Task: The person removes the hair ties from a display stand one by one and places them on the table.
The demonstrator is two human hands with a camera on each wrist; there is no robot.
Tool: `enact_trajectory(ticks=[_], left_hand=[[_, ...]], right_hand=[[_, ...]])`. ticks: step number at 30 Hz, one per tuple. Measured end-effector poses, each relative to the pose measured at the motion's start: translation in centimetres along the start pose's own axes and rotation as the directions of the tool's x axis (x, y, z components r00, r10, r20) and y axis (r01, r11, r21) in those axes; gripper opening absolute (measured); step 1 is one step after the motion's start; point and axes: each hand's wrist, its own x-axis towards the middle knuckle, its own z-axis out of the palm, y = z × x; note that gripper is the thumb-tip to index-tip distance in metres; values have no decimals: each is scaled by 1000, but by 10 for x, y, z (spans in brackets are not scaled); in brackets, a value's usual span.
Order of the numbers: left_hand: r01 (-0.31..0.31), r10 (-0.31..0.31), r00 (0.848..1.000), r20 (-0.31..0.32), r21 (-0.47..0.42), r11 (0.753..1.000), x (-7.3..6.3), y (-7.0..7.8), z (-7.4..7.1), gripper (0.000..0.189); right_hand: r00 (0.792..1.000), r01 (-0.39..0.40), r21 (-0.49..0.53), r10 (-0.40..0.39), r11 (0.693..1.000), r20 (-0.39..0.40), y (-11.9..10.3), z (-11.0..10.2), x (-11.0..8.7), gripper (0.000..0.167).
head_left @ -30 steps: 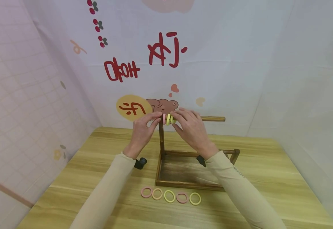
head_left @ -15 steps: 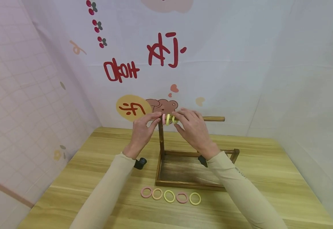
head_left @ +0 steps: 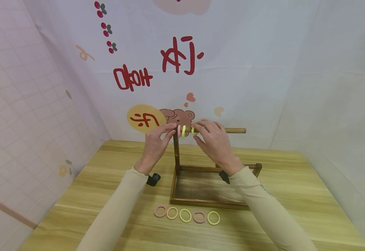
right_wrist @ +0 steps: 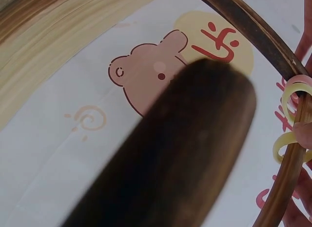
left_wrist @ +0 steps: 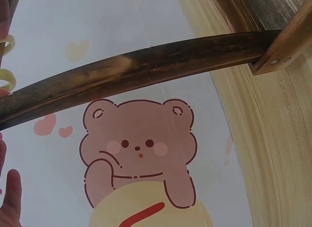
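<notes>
A wooden rack has an upright post [head_left: 177, 153] with a horizontal rod [head_left: 236, 130] running right from its top. My left hand [head_left: 155, 141] pinches the rack where post and rod meet. Just right of those fingers, a pink ring [head_left: 179, 131] and a yellow ring [head_left: 184, 131] hang around the rod, close together. Farther right, my right hand [head_left: 213, 141] pinches another yellow ring [head_left: 193, 131] that also encircles the rod. In the right wrist view the thumb presses on this held ring [right_wrist: 281, 146], apart from the other two. The left wrist view shows only the edges of fingers.
Below the rod lies the rack's shallow wooden tray base [head_left: 201, 201], with a short corner post [head_left: 258, 169] at its right. In front, several pink, orange and yellow rings lie in a row, including a yellow ring [head_left: 213, 218]. A printed cloth [head_left: 248, 87] hangs behind the table.
My right hand has slid the pinched yellow ring rightward along the rod, opening a gap from the other yellow ring. The left hand has stayed at the post top.
</notes>
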Motion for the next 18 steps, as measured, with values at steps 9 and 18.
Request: enact_trajectory(ticks=[9, 18], left_hand=[[-21, 21, 1000, -15, -3, 1000, -1, 0, 0, 22], [-13, 13, 1000, -6, -9, 1000, -1, 1, -1, 22]], right_hand=[[1000, -3, -1, 3, 1000, -12, 2, -4, -2, 48], [1000, -11, -12, 11, 1000, -4, 3, -8, -5, 48]])
